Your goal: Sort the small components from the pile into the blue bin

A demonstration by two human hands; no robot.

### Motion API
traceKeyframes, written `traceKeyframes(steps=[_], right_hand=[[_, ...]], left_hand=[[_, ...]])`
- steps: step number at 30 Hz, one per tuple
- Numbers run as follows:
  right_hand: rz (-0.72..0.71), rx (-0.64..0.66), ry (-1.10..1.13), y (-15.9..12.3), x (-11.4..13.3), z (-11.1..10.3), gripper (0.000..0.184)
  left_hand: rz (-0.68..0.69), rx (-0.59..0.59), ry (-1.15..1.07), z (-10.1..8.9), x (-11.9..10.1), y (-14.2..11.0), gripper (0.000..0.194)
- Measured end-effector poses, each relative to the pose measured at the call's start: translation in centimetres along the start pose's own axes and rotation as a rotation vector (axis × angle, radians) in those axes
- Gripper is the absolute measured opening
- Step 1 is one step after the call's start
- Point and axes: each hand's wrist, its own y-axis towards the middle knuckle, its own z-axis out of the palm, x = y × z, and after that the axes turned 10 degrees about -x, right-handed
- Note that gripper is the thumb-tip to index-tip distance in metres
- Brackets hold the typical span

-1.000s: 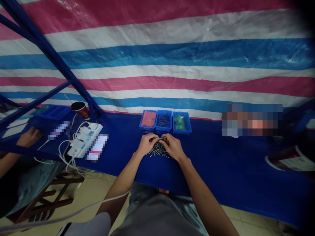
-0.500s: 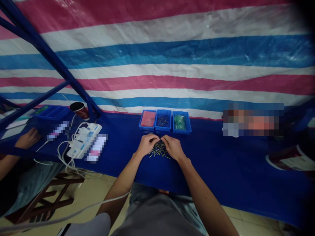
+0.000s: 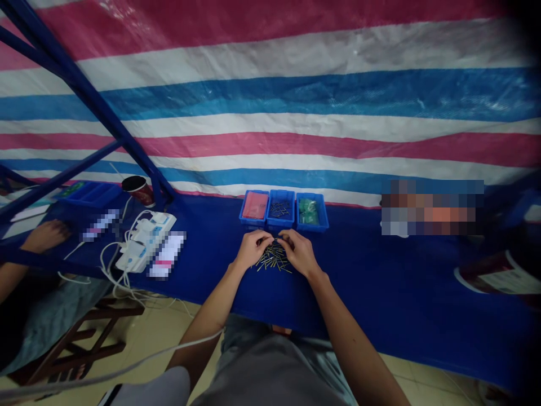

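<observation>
A loose pile of thin metal pins with gold-coloured ends [image 3: 274, 258] lies on the blue tablecloth [image 3: 380, 282]. My left hand [image 3: 253, 248] and my right hand [image 3: 299, 254] curl over its far edge, with their fingertips close together. Whether either hand holds a pin is hidden by the fingers. Just beyond stand several small blue bins in a row: one with pink sheets [image 3: 255, 193], one with dark small parts [image 3: 280, 192], and one with green bagged items [image 3: 311, 195].
To the left are a white power strip [image 3: 146, 242] with tangled white cables and a co-worker's hand [image 3: 46, 235] on the table. Behind stand a paper cup [image 3: 137, 190], a blue tray [image 3: 91, 194], a blue metal frame [image 3: 84, 101] and a striped tarpaulin [image 3: 270, 113].
My hands have drawn slightly apart above the pile, and the fingertips no longer meet. The pile and bins stay in place.
</observation>
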Motion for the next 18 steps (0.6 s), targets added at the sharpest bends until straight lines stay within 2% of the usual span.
traceKeyframes(steps=[5, 15, 18], right_hand=[[-0.032, 0.014, 0.034, 0.08, 0.04, 0.13, 0.023], [0.01, 0.048, -0.055, 0.03, -0.21, 0.25, 0.028], [0.023, 0.029, -0.028, 0.03, -0.21, 0.15, 0.022]], left_hand=[[0.003, 0.0, 0.011, 0.1, 0.16, -0.04, 0.018], [0.009, 0.007, 0.006, 0.06, 0.12, 0.02, 0.02], [0.01, -0.002, 0.006, 0.12, 0.29, -0.03, 0.019]])
